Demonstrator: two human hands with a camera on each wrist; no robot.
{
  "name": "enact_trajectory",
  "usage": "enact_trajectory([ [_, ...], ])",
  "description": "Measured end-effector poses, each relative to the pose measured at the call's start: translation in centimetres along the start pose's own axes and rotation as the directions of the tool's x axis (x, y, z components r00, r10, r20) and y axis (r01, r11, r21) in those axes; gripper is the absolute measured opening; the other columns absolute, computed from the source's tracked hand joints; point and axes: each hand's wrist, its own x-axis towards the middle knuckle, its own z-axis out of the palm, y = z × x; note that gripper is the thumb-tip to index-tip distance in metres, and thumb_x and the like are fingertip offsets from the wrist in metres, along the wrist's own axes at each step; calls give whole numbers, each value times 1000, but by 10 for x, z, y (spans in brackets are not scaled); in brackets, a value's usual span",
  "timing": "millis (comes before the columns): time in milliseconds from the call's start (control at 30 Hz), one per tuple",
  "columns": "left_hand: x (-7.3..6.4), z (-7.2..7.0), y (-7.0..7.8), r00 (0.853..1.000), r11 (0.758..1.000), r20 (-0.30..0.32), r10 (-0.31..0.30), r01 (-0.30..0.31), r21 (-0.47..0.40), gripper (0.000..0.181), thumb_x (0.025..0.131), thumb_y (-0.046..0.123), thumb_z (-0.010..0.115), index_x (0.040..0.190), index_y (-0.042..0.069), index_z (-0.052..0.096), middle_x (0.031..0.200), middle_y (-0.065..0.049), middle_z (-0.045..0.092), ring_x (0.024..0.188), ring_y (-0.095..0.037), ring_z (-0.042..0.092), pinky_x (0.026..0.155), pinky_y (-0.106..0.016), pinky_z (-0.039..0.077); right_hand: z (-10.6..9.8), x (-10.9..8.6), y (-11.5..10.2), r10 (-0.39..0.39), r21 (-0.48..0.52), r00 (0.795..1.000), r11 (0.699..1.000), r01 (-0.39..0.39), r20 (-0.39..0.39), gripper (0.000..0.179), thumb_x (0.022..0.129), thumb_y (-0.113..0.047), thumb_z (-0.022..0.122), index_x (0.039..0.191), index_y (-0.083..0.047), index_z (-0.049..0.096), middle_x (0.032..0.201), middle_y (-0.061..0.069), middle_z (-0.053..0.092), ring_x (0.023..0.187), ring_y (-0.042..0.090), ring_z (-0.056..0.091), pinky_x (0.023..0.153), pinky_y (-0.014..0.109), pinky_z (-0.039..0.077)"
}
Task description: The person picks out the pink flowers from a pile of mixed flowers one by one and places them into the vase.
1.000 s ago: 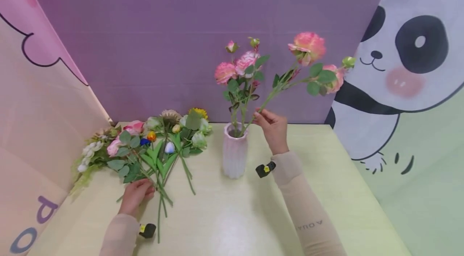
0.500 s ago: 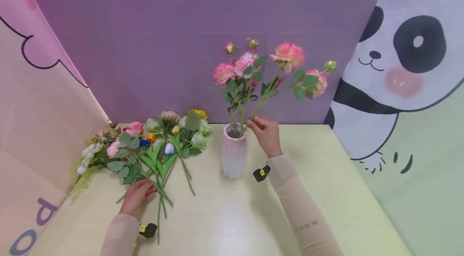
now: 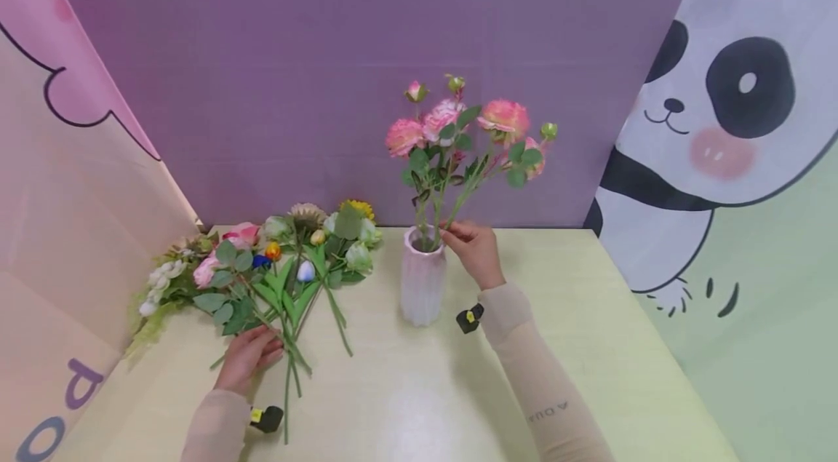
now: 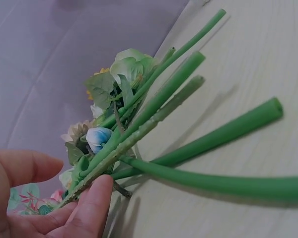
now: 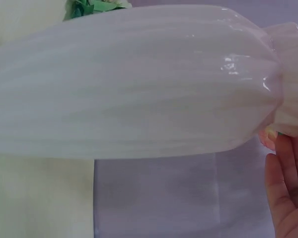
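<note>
My right hand (image 3: 480, 252) pinches the lower stem of a pink peony-like artificial flower (image 3: 504, 120) right at the rim of the ribbed pink-and-white vase (image 3: 423, 289). That spray leans right, with a second bloom and a green bud. Inside the vase stands another pink spray (image 3: 404, 137), upright. In the right wrist view the vase hides most of the stem. On the left, my left hand (image 3: 249, 360) lies by the crossing stems of the flower pile; in the left wrist view a green stem (image 4: 156, 118) runs across its fingertips, with the other finger raised apart.
Loose artificial flowers lie piled at the back left of the table: pink blooms (image 3: 242, 233), a blue-and-white tulip (image 3: 305, 271), an orange tulip (image 3: 272, 251), white blossoms (image 3: 164, 274) and a yellow flower (image 3: 358, 208). A purple backdrop (image 3: 294, 84) rises behind the table.
My right hand has moved left and down toward the vase mouth, bringing the pink spray closer to the standing one and lower. My left hand has stayed almost still at the stems.
</note>
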Motion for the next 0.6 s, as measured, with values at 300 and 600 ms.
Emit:
enact_trajectory([
  [300, -4, 3, -2, 1000, 1000, 7, 16, -16, -3, 62, 98, 6, 44, 142, -16, 6, 128, -32, 42, 77, 1, 60, 80, -16, 52, 1, 0, -5, -145, -186, 988, 971, 152, 50, 11, 82, 1, 68, 90, 6, 72, 91, 21, 69, 82, 33, 66, 72, 32, 58],
  [600, 2, 0, -10, 995, 993, 31, 94, -92, -74, 56, 96, 5, 48, 142, -13, 20, 113, -20, 57, 78, -2, 61, 78, -18, 53, -1, 1, -10, -248, -336, 961, 901, 276, 124, 11, 85, -3, 64, 82, 4, 72, 84, 17, 70, 77, 30, 66, 72, 40, 57],
])
